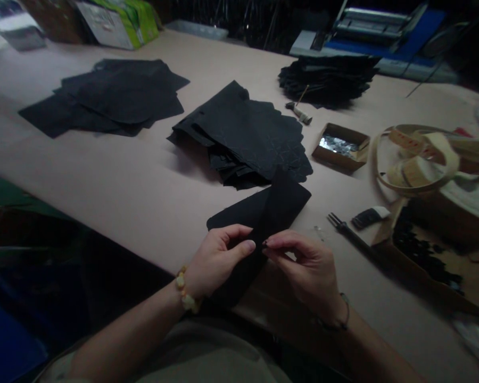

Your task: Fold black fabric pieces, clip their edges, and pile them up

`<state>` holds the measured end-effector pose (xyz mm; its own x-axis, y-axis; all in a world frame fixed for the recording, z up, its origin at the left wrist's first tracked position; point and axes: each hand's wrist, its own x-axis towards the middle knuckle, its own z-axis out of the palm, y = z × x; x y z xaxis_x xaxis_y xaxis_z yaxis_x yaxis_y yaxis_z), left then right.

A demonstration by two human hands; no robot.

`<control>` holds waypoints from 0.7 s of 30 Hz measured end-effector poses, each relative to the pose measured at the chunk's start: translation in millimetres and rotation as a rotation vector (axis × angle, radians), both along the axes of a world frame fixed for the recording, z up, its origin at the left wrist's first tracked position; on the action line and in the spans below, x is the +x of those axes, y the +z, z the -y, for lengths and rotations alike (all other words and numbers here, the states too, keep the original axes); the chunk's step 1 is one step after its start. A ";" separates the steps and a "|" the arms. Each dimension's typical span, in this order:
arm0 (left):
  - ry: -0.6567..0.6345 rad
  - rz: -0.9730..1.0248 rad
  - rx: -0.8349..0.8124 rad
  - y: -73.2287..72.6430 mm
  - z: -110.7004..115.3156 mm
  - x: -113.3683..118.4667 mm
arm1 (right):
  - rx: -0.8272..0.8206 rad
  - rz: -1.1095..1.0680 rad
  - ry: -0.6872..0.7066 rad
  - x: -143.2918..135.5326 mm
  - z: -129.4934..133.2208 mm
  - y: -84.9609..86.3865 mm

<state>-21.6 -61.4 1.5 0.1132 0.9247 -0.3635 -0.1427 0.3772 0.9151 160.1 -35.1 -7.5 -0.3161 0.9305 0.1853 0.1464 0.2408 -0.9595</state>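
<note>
A flat black sheet piece (259,210), fabric or leather by its look, lies folded over at the table's front edge, its lower part hanging toward me. My left hand (219,258) grips the piece's near part between thumb and fingers. Close by on the right, my right hand (303,263) pinches a tiny dark item at the sheet's edge, too small to name. Just beyond the hands sits a fanned stack of black pieces (247,133), some with faint line patterns.
Another black pile (123,98) lies at left, a thicker stack (327,80) at back right. At right are a small box of shiny metal bits (339,146), coiled tan strips (419,159), a pronged tool (351,234) and a carton of small black parts (427,250).
</note>
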 end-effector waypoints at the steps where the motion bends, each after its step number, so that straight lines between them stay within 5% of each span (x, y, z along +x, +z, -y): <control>1: -0.005 -0.003 0.001 0.6 0.2 0.3 | -0.002 0.011 -0.012 0.0 0.0 -0.6; 9: -0.012 0.110 -0.085 -0.1 1.4 -0.3 | -0.016 0.039 -0.070 0.6 0.5 -2.6; 21: -0.040 0.001 -0.047 2.9 -1.9 -0.6 | -0.098 0.087 -0.117 0.0 -1.3 4.0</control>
<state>-22.2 -59.5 4.4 0.1497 0.9012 -0.4068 -0.1273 0.4256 0.8959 160.1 -33.8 -3.5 -0.2158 0.9740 0.0688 0.2519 0.1236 -0.9598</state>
